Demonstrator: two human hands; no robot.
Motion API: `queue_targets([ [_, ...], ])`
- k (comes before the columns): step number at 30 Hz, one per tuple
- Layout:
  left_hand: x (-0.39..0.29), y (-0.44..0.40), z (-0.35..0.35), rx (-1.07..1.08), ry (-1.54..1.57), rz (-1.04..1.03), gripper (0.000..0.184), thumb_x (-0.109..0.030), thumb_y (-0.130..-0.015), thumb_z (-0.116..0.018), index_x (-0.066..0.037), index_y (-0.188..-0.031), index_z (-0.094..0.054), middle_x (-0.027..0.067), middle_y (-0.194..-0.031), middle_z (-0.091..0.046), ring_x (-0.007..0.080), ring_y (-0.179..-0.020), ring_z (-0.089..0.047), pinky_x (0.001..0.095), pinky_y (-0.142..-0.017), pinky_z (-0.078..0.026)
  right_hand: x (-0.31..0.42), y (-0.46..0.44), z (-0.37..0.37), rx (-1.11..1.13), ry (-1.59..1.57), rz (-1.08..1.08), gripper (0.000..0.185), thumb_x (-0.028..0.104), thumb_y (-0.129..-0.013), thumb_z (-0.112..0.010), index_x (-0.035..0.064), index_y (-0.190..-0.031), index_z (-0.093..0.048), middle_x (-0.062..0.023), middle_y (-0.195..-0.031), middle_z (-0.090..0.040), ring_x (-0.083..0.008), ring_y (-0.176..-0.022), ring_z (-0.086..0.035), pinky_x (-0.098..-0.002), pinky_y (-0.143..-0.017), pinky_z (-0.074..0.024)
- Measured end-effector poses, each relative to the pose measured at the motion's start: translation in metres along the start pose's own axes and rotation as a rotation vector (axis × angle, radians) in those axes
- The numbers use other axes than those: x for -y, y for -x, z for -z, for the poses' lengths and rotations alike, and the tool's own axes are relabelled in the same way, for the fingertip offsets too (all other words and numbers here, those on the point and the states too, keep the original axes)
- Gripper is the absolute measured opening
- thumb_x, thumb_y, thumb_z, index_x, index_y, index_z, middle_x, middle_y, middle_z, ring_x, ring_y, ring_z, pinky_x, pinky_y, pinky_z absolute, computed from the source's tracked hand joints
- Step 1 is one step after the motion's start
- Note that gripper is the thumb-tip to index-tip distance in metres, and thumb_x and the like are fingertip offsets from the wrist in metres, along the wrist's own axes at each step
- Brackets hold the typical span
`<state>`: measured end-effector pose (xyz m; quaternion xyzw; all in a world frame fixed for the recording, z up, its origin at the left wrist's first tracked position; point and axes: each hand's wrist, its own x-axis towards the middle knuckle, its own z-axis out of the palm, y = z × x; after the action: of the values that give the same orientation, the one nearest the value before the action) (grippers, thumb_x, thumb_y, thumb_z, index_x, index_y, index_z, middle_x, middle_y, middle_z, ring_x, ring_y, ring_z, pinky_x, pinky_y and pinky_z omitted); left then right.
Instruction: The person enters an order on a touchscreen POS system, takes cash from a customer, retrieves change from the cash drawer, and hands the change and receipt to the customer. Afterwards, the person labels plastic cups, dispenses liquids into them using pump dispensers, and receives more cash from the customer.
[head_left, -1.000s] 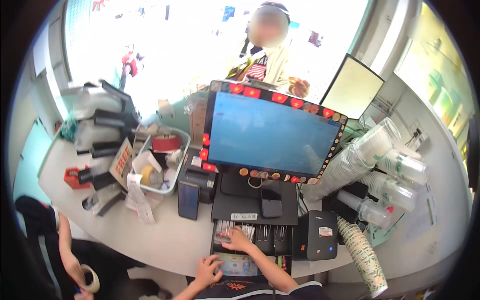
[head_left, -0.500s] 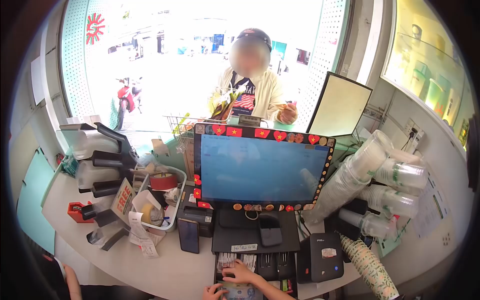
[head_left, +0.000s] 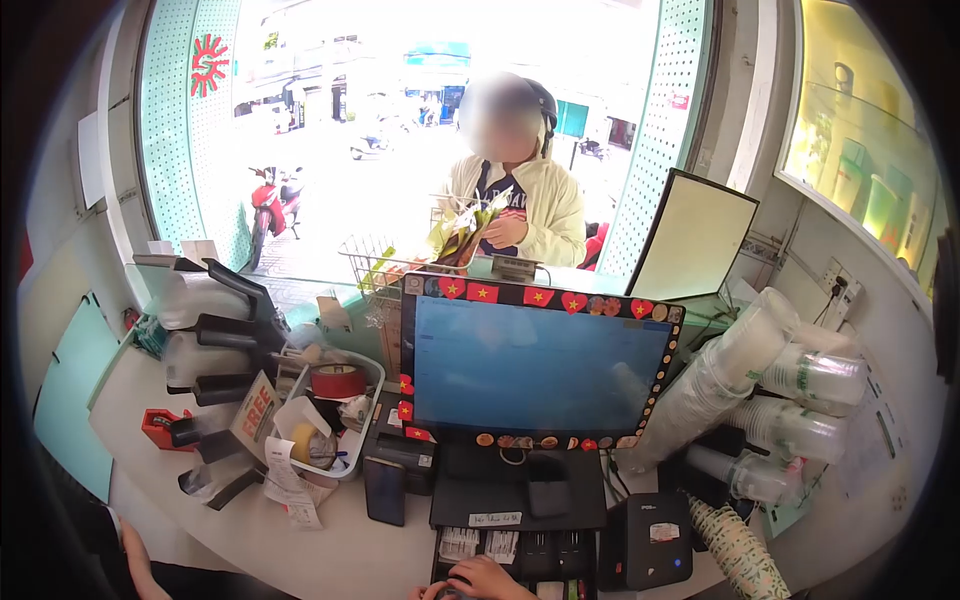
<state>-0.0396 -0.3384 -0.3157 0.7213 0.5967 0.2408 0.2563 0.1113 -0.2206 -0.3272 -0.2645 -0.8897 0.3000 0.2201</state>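
A pulled-out cash drawer (head_left: 548, 566) lies at the bottom middle, with stacks of banknotes (head_left: 459, 543) in its left compartments. My right hand (head_left: 486, 578) is over the front of those compartments, its fingers bent and bunched together. Just left of it, my left hand (head_left: 430, 592) shows only some curled fingers at the lower edge. Between the two hands is something small and greyish, too hidden to name. Above the drawer stands a monitor (head_left: 535, 370) edged with flag and heart stickers. A dark phone (head_left: 385, 490) leans upright left of the drawer.
Beyond the counter a person in a helmet and pale jacket (head_left: 555, 215) stands by a wire basket (head_left: 400, 262). Stacked plastic cups (head_left: 715, 385), patterned paper cups (head_left: 740, 550) and a black box (head_left: 648, 540) are right. A bin (head_left: 365, 430) with tape and cup-lid holders (head_left: 225, 330) are left.
My right hand has drawn back from the banknote compartments toward the lower edge, beside my left hand. The person across the counter has turned the head and brought a hand in to the chest. The view has tilted up.
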Motion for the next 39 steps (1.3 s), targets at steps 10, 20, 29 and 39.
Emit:
queue_targets([
  [10,0.024,-0.003,-0.028,0.178,-0.12,-0.006,0.06,-0.017,-0.069,-0.057,0.002,-0.122,-0.036,0.0226,-0.127,-0.034,0.0451,-0.104,-0.04,0.0499,-0.087,-0.038,-0.002,-0.002,0.004,-0.03,-0.017,0.013,0.022,0.03,-0.079,-0.058,0.0079,-0.081,-0.06,-0.0075,-0.077,-0.06,-0.027,-0.076,-0.058,-0.0371,-0.067,-0.0443],
  [20,0.011,-0.008,-0.014,0.207,-0.084,0.101,0.063,-0.019,-0.069,-0.059,-0.001,-0.124,-0.036,0.02,-0.129,-0.034,0.0436,-0.108,-0.039,0.0495,-0.088,-0.038,-0.002,-0.007,0.009,0.07,0.014,-0.053,0.026,0.034,-0.079,-0.058,0.0091,-0.084,-0.06,-0.0067,-0.081,-0.059,-0.0254,-0.078,-0.058,-0.0357,-0.071,-0.0423],
  [29,-0.006,-0.035,0.009,-0.016,-0.143,-0.061,0.048,-0.024,-0.061,-0.064,-0.005,-0.104,-0.054,0.0135,-0.105,-0.052,0.0295,-0.094,-0.049,0.041,-0.08,-0.036,-0.006,-0.019,0.017,0.029,0.069,-0.098,0.028,0.035,-0.076,-0.06,0.0082,-0.084,-0.061,-0.0082,-0.08,-0.059,-0.0274,-0.077,-0.057,-0.0364,-0.073,-0.0428],
  [39,-0.001,-0.054,0.008,-0.107,-0.171,-0.094,0.038,-0.023,-0.064,-0.062,-0.004,-0.097,-0.057,0.0101,-0.095,-0.054,0.0307,-0.078,-0.047,0.038,-0.071,-0.039,-0.021,-0.031,0.021,0.01,0.052,-0.151,0.033,0.038,-0.073,-0.06,0.0071,-0.085,-0.062,-0.0089,-0.081,-0.061,-0.0281,-0.08,-0.058,-0.0366,-0.076,-0.0433],
])
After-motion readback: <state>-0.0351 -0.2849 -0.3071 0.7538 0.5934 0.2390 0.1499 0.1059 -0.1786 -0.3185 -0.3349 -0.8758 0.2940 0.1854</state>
